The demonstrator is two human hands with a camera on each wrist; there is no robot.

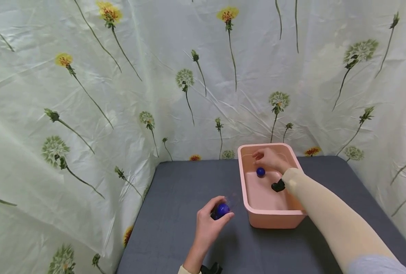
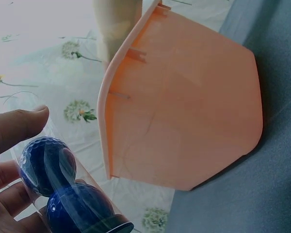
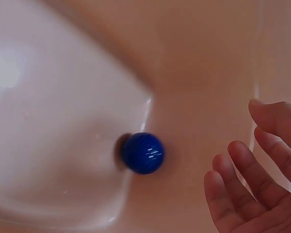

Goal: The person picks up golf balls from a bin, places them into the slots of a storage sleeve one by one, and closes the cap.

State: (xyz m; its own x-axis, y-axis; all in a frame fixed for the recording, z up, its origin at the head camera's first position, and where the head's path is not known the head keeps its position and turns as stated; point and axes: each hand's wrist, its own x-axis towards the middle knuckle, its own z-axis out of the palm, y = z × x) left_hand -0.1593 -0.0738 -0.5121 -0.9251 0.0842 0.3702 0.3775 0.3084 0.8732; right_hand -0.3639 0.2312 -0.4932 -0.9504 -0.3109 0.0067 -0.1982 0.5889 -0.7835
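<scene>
My left hand point(image 1: 207, 222) grips a clear plastic tube point(image 2: 63, 180) to the left of a pink bin point(image 1: 275, 220). Two dimpled blue golf balls sit inside the tube, an upper ball point(image 2: 41, 162) and a lower ball point(image 2: 80, 206) near its dark end. Reaching into the bin, my right hand point(image 1: 270, 159) has its fingers spread loosely with nothing in them. A single blue golf ball point(image 3: 143, 153) lies in the bin at the edge of its floor, just below and apart from the right fingertips.
The bin stands on a dark grey table point(image 1: 182, 190), toward its right side. Behind and to the left hangs a pale curtain point(image 1: 155, 95) printed with dandelions. My right forearm point(image 1: 333, 213) crosses over the bin's right wall.
</scene>
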